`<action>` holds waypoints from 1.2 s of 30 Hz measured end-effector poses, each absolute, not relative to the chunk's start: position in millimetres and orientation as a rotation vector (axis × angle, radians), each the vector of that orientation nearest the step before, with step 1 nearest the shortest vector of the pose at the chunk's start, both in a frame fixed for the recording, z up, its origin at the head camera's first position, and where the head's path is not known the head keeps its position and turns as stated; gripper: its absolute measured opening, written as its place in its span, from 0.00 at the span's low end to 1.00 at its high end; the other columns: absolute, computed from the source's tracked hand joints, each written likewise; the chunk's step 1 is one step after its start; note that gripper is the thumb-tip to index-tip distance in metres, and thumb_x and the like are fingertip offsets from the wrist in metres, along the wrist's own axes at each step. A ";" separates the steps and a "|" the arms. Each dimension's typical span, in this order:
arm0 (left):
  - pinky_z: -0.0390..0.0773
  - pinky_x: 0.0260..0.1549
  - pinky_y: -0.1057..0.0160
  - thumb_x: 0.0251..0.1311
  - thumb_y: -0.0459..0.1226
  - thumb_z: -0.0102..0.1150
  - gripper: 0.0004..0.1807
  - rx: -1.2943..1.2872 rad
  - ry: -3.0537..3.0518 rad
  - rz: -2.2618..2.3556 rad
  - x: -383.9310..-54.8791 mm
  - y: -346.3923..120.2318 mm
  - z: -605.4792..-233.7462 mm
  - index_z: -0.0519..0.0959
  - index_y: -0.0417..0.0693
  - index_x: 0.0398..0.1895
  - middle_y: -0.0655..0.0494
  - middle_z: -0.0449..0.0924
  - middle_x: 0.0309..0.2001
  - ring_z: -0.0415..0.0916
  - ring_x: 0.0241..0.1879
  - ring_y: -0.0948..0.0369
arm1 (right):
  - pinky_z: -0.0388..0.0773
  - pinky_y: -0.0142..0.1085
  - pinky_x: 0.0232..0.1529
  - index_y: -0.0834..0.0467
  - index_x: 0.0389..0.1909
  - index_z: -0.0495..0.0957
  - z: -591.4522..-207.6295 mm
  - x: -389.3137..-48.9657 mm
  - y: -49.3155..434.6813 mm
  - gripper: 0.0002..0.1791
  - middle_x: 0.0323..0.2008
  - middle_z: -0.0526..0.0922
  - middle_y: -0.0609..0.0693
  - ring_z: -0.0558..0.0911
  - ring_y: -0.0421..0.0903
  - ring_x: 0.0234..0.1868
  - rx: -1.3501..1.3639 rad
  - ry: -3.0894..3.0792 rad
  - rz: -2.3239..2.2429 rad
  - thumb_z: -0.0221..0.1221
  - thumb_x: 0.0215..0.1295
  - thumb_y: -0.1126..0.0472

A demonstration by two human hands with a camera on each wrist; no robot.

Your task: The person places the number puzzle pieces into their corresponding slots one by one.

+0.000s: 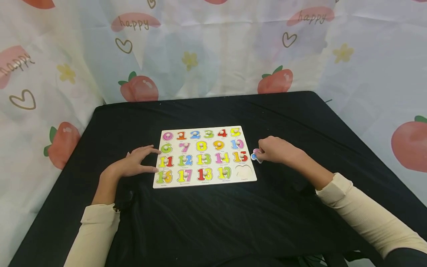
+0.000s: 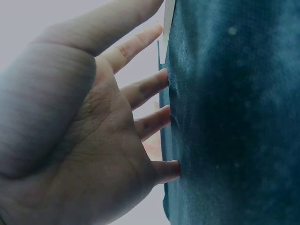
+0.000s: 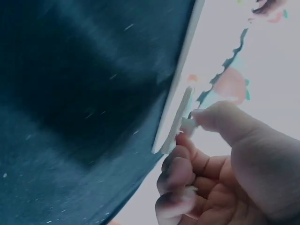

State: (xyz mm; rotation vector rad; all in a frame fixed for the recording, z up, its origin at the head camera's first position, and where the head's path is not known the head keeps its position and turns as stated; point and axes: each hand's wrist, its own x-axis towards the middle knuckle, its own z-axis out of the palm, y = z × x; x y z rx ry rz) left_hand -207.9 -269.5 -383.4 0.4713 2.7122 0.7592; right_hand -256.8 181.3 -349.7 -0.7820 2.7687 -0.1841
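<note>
A white wooden number puzzle board (image 1: 193,185) lies on the black cloth, its colourful knobbed pieces running from 0 to 19. At its lower right corner a recess (image 1: 244,171) shows bare wood. My left hand (image 1: 135,163) rests at the board's left edge, thumb and fingers spread; in the left wrist view its fingertips meet the cloth and the board's edge. Just off the board's right edge, my right hand (image 1: 277,149) pinches a pink and blue puzzle piece (image 1: 254,155) by its knob. The right wrist view shows that piece (image 3: 180,119) edge-on, tilted close to the board.
Black cloth (image 1: 213,222) covers the table around the board. A pale curtain (image 1: 207,55) printed with fruit, hearts and flowers hangs behind and at both sides. Dark items (image 1: 333,258) are partly visible below the table's front edge.
</note>
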 end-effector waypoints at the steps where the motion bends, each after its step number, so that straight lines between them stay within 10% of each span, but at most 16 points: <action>1: 0.37 0.55 0.26 0.55 0.50 0.64 0.37 0.476 2.712 0.758 -208.0 -269.3 -382.2 0.64 0.46 0.64 0.34 0.48 0.70 0.43 0.67 0.36 | 0.63 0.32 0.20 0.58 0.23 0.75 -348.2 -253.9 179.6 0.10 0.15 0.67 0.48 0.67 0.42 0.16 -0.775 2.763 -0.200 0.57 0.63 0.58; 36: 0.36 0.54 0.26 0.53 0.51 0.64 0.38 0.479 2.704 0.780 -209.4 -272.2 -386.1 0.64 0.47 0.64 0.34 0.48 0.70 0.42 0.67 0.36 | 0.64 0.33 0.22 0.56 0.30 0.80 -361.4 -229.8 155.1 0.18 0.16 0.73 0.43 0.69 0.41 0.17 -0.786 2.594 -0.346 0.54 0.67 0.46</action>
